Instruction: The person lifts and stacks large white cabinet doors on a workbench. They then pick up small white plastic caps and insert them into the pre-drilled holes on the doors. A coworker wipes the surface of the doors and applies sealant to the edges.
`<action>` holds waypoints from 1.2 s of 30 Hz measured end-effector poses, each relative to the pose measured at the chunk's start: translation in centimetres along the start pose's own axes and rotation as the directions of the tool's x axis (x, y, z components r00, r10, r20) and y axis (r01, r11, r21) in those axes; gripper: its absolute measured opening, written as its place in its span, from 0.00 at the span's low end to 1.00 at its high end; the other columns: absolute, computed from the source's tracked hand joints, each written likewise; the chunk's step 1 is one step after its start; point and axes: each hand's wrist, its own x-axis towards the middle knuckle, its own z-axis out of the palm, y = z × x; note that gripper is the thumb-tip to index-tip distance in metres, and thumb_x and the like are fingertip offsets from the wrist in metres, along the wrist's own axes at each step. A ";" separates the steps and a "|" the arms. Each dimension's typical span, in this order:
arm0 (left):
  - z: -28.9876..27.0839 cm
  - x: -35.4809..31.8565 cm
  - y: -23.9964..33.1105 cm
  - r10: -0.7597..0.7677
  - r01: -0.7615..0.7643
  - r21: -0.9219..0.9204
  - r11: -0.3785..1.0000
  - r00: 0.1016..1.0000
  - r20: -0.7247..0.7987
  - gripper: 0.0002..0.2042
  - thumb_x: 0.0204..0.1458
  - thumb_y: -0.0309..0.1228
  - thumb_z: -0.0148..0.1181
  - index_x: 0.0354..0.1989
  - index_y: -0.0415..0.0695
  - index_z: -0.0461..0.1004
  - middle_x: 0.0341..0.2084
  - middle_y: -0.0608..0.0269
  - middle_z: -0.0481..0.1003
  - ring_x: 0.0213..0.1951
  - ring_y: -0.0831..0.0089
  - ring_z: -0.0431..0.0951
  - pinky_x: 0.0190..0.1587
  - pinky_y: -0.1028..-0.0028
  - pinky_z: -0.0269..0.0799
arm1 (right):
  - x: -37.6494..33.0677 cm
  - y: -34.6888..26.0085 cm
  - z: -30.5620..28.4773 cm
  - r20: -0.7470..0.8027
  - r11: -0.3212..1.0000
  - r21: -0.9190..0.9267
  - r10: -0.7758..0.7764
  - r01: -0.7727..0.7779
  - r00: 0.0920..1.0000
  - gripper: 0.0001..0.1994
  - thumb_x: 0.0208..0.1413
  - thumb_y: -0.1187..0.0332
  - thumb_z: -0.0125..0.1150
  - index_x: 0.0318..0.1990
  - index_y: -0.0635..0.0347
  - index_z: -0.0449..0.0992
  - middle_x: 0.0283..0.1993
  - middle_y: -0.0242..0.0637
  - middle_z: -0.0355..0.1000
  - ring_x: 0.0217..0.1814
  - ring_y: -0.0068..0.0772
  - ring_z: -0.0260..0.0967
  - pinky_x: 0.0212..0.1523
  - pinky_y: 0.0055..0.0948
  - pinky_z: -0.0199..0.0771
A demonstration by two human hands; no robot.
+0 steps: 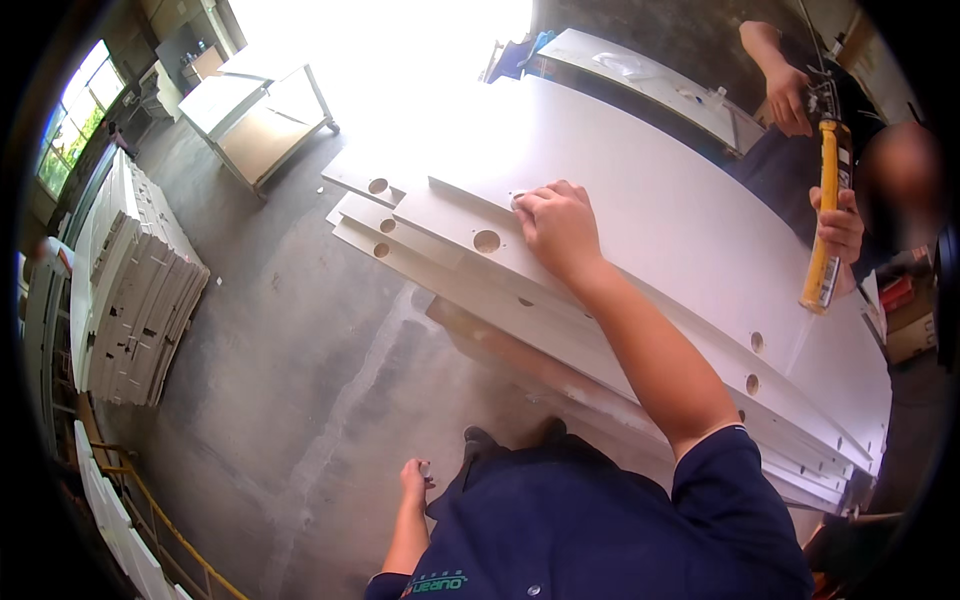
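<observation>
My right hand (560, 225) reaches over a stack of white panels (650, 190), its fingertips pinched together at the edge of the top panel. Between those fingertips shows a small pale piece (517, 200), too small to name. Close by, the panel beneath has a round hole (487, 241); more such holes run along the stacked edges. My left hand (414, 478) hangs low beside my body, above the floor, with its fingers curled round a small shiny object (426, 470) whose kind I cannot make out.
Across the stack, another person's hand (840, 225) holds a yellow caulking gun (828, 215). At left stands a tall pile of pale boards (135, 290). A wheeled table (265, 120) is at the far left, and another white-topped table (640, 75) behind the stack.
</observation>
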 end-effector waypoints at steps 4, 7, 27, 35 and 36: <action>-2.1 0.3 -3.0 -0.130 0.130 -0.004 0.992 0.992 0.008 0.15 0.51 0.40 0.44 0.33 0.42 0.74 0.22 0.59 0.71 0.19 0.71 0.71 0.17 0.72 0.71 | -0.3 -1.1 -0.3 0.056 0.967 -0.236 -0.085 0.096 0.995 0.10 0.53 0.65 0.54 0.33 0.58 0.80 0.37 0.33 0.77 0.51 0.35 0.66 0.61 0.36 0.52; -2.7 0.3 -2.4 -0.132 0.132 -0.001 0.991 0.991 -0.004 0.16 0.52 0.40 0.43 0.33 0.41 0.73 0.21 0.60 0.70 0.19 0.73 0.71 0.17 0.73 0.71 | 0.7 -1.8 -1.0 0.278 0.976 -0.212 0.023 0.038 0.960 0.10 0.51 0.65 0.54 0.33 0.59 0.80 0.39 0.35 0.76 0.53 0.34 0.65 0.62 0.37 0.51; 12.5 -12.9 26.5 0.343 0.013 -0.405 0.914 0.504 0.792 0.16 0.64 0.39 0.40 0.51 0.39 0.65 0.40 0.60 0.72 0.37 0.71 0.75 0.40 0.72 0.71 | -16.1 -10.6 -4.7 0.242 0.812 0.522 0.154 -0.262 0.958 0.11 0.50 0.72 0.58 0.41 0.63 0.74 0.33 0.41 0.71 0.38 0.44 0.67 0.42 0.36 0.69; 14.4 -13.7 25.5 0.284 -0.063 -0.292 0.954 0.496 0.821 0.15 0.63 0.37 0.41 0.50 0.39 0.64 0.35 0.57 0.73 0.28 0.71 0.71 0.38 0.68 0.71 | -19.6 -8.0 -9.3 0.203 0.649 0.603 0.438 -0.465 0.876 0.07 0.51 0.72 0.60 0.38 0.62 0.75 0.34 0.38 0.72 0.39 0.38 0.68 0.41 0.31 0.70; 14.2 -13.8 25.4 0.283 -0.089 -0.277 0.957 0.505 0.815 0.15 0.62 0.37 0.41 0.50 0.39 0.64 0.34 0.56 0.73 0.27 0.71 0.71 0.38 0.68 0.71 | -20.1 -7.5 -11.2 0.177 0.632 0.613 0.474 -0.474 0.862 0.07 0.51 0.73 0.61 0.37 0.62 0.75 0.34 0.38 0.72 0.39 0.37 0.69 0.41 0.30 0.70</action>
